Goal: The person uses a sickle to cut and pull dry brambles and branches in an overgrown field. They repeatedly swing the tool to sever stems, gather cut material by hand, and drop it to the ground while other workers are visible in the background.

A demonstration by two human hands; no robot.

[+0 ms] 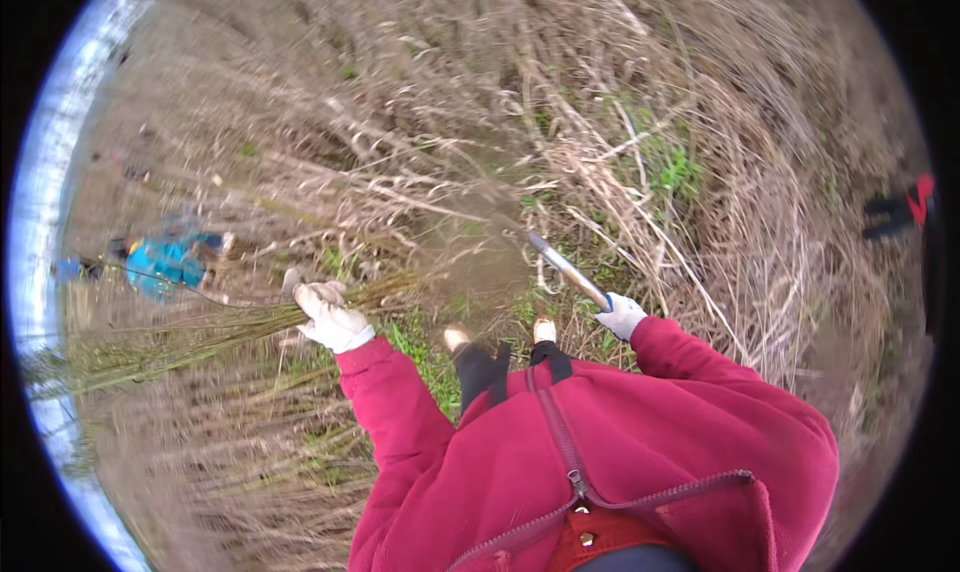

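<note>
My left hand (330, 317), in a pale work glove, is around a bundle of long thin green stems (225, 328). The bundle's leafy ends reach out to the left rim, and its lower part (390, 288) runs on toward the ground past my fingers. A white glove with blue edging covers my right hand (622, 317), which grips the end of a metal-shafted hand tool (568, 266). That shaft slants up and left, away from me. Whatever head the tool has is too blurred to make out.
Dry, flattened stalks (720, 219) lie thick on the right and ahead. Green weeds (677, 173) grow among them. My shoes (544, 330) stand in low grass. A person in a turquoise jacket (161, 264) is bent over at left; someone in dark and red clothing (919, 201) shows at the right rim.
</note>
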